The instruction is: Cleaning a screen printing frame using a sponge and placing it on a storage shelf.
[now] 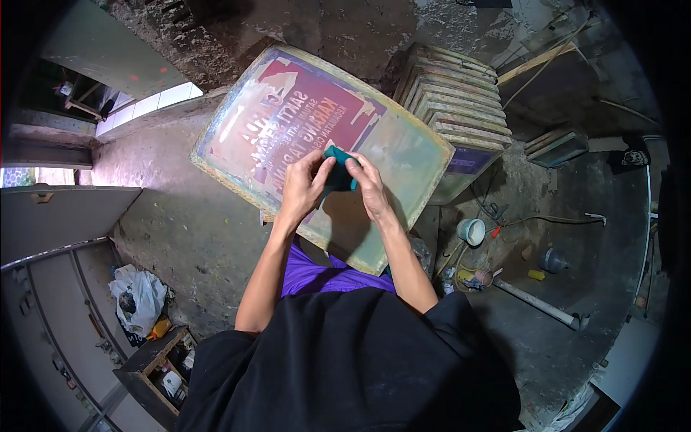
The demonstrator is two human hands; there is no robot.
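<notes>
**Pinching a teal cloth (337,154) with both hands over a big framed panel (407,162)**

So your teal cloth is bunched up right between your hands, above the middle of the panel. Your left hand (304,186) has its side between thumb and curled fingers, and your right hand (371,189) is pinching the other side the same way. Can't tell from up here whether the cloth's lower bit touches the panel.

The panel sits tilted in front of you, its near corner by your purple legwear (317,275). There's a reddish-purple patch with pale lettering on the far left part, kinda flaky in spots, while the right side is plain greyish green.

Just past its right edge you've got a stack of similar frames (461,108). Further right on the floor there's a pale bucket (471,232), a yellow block (536,275), a see-through bluish jug (553,261) and a long grey pipe (536,300). Over on your left, a white plastic bag (140,299) slumps near a dark open-sided cabinet (137,371). Your black top (345,353) fills the bottom of the view.
</notes>
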